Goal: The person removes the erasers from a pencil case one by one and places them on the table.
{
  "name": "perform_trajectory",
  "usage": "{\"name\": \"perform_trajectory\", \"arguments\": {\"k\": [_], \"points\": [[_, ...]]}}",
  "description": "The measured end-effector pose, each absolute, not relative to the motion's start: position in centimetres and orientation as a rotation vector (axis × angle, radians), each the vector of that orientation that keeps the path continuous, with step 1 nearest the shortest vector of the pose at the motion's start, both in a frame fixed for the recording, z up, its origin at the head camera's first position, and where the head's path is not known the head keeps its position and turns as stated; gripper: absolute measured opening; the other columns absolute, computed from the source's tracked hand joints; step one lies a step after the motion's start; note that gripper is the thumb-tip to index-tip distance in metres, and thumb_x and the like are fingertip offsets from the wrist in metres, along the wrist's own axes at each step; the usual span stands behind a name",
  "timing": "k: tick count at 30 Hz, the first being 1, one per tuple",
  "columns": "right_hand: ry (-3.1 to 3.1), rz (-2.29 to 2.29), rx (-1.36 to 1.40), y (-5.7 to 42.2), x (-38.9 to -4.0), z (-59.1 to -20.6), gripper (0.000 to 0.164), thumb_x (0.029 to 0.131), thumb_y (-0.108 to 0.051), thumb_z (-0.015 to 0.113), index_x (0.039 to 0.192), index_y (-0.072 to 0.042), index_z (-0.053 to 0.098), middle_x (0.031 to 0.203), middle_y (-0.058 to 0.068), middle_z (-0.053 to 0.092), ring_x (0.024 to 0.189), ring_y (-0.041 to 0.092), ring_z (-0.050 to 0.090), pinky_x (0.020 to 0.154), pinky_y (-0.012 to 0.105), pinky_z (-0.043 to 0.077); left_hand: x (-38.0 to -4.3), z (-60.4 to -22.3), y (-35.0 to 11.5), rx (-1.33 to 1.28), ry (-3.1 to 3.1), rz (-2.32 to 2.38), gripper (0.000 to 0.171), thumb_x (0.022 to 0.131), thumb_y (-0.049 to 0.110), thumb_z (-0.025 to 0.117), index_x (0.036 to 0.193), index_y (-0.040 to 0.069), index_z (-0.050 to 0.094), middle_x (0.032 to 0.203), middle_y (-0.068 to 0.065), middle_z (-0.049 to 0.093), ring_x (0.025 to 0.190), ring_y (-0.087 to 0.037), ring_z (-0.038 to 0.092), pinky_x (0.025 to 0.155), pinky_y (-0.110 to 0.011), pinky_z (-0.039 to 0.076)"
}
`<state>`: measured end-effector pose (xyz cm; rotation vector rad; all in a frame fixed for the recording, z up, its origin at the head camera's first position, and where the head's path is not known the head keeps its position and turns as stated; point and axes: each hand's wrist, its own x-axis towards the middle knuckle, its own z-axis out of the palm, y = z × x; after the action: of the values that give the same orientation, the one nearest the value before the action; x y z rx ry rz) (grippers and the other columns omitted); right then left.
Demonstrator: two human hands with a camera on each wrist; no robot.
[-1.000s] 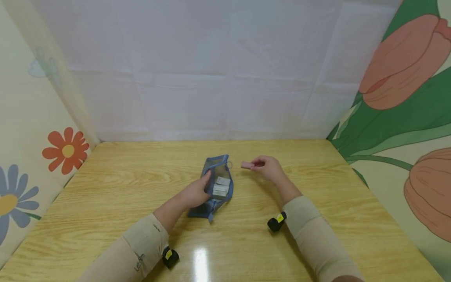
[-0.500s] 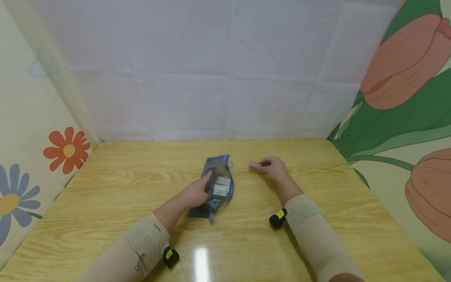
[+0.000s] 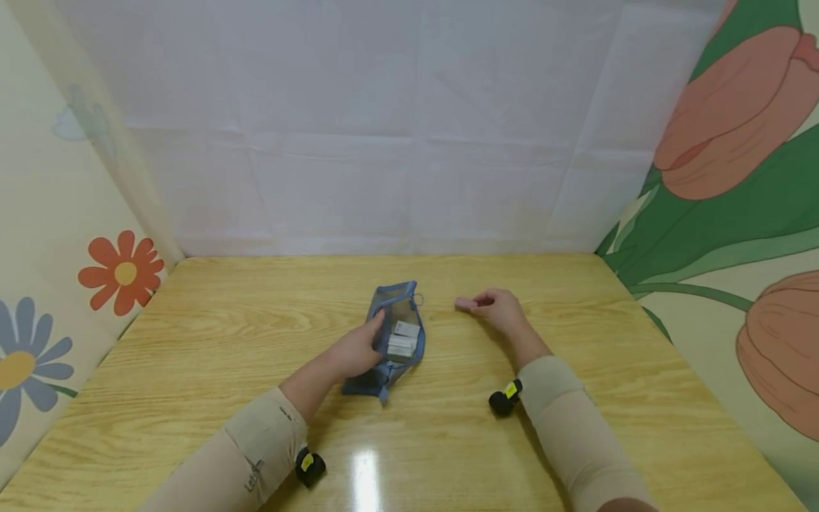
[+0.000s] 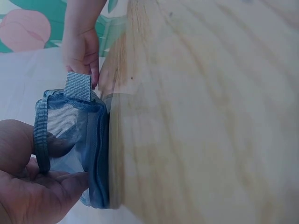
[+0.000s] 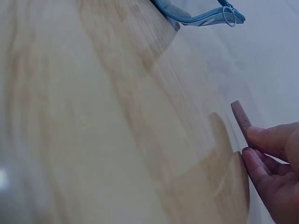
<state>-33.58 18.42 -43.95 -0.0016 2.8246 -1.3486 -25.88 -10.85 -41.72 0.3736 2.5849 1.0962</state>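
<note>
A blue mesh zip pouch lies on the table with its mouth spread apart. Several small white boxes show inside it. My left hand grips the pouch by its left side, thumb over the rim; in the left wrist view, fingers hold the edge of the mesh. To the right of the pouch, my right hand pinches a small flat pink block between thumb and fingertips. The right wrist view shows the block tilted, low over the table.
The wooden table runs back to a white cloth backdrop. A metal ring hangs from the pouch's zip end. Walls painted with flowers stand at left and right.
My right hand has moved right, away from the pouch, and then slightly down with the pink block. The left hand and the pouch have stayed in place.
</note>
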Motion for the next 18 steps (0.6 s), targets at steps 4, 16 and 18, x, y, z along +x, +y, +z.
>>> {"name": "perform_trajectory", "arguments": {"k": [4,16,18], "points": [[2.826,-1.339,0.002,18.45,-33.52,-44.06,0.025,0.082,-0.015,0.066,0.103,-0.002,0.066,0.102,0.013,0.063,0.099,0.028,0.055,0.089,0.040,0.040,-25.84,-41.78,-10.87,0.381,2.595,1.091,0.082,0.080,-0.005,0.053,0.147,0.007,0.008,0.145,-0.018,0.029,0.130,-0.028,0.031,0.099,-0.039,0.034],[2.808,-1.342,-0.004,18.48,-33.34,-44.09,0.026,0.082,-0.015,0.066,0.104,-0.002,0.065,0.102,0.014,0.064,0.100,0.027,0.055,0.089,0.040,0.040,-25.82,-41.66,-10.74,0.371,2.595,1.093,0.083,0.080,-0.007,0.053,0.147,0.007,0.007,0.144,-0.019,0.030,0.130,-0.029,0.032,0.099,-0.040,0.034],[2.815,-1.321,-0.009,18.48,-33.34,-44.09,0.026,0.082,-0.016,0.066,0.105,-0.002,0.065,0.103,0.013,0.064,0.100,0.027,0.055,0.089,0.040,0.041,-25.83,-41.66,-10.76,0.367,2.592,1.095,0.082,0.080,-0.006,0.053,0.147,0.007,0.008,0.144,-0.019,0.030,0.130,-0.028,0.032,0.098,-0.039,0.035]]}}
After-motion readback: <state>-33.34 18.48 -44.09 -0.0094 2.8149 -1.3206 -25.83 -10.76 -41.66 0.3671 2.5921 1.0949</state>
